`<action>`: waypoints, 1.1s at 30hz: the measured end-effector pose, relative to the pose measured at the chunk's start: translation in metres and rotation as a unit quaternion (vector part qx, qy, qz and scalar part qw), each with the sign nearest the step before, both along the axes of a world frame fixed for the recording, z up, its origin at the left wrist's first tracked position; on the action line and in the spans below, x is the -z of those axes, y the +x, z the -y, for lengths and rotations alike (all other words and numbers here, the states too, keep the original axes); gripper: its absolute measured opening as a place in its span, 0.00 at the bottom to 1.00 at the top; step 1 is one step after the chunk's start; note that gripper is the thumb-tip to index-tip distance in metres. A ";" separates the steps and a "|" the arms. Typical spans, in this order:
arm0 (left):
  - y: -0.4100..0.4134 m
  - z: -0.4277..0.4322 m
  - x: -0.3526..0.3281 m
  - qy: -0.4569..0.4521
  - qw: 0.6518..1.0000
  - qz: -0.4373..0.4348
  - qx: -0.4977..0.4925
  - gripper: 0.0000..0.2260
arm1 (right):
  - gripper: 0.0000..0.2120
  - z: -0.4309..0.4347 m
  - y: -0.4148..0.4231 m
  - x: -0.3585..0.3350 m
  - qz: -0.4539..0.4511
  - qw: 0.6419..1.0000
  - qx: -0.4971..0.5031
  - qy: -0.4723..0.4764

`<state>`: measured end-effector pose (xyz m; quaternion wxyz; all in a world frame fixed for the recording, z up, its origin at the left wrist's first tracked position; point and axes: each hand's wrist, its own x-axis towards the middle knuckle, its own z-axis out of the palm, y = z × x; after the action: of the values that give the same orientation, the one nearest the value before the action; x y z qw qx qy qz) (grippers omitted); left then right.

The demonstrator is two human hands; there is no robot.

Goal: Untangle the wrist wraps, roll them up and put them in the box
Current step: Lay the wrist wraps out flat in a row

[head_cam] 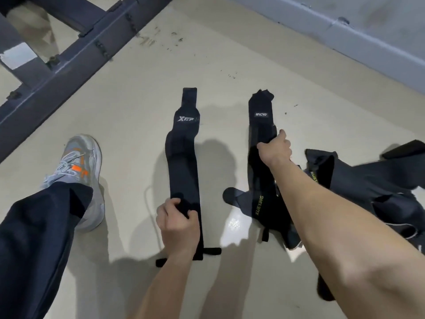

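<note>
Two black wrist wraps lie flat and lengthwise on the pale floor. The left wrap (181,155) carries a white logo near its far end; my left hand (178,223) pinches its near part, fingers closed on the fabric. The right wrap (261,125) has a small white label; my right hand (276,147) presses and grips its middle. Under my right forearm lies another black wrap with yellow lettering (258,207). A tangled heap of more black wraps (358,187) sits to the right. No box is in view.
My left leg in dark trousers (34,238) and a grey-and-orange shoe (79,166) rest on the floor at left. A dark metal frame (69,58) runs diagonally across the upper left. A grey wall base (368,38) borders the upper right.
</note>
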<state>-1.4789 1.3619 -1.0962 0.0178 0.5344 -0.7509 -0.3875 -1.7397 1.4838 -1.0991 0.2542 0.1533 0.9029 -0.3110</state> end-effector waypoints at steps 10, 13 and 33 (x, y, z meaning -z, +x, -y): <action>-0.111 -0.026 -0.046 0.132 0.987 -0.087 0.026 0.11 | 0.25 -0.005 0.004 -0.036 0.050 0.908 0.046 -0.412; -0.147 -0.021 -0.075 0.352 0.930 -0.099 -0.024 0.28 | 0.27 -0.023 0.032 -0.076 0.100 0.877 -0.010 -0.469; -0.096 -0.253 -0.194 0.441 0.843 -0.116 0.285 0.19 | 0.11 -0.317 0.210 -0.147 0.169 0.866 0.248 -0.399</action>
<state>-1.5746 1.6144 -0.9025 -0.2438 0.1993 -0.6121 -0.7254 -1.5300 1.8005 -0.9521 0.3569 0.3084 0.5772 -0.6666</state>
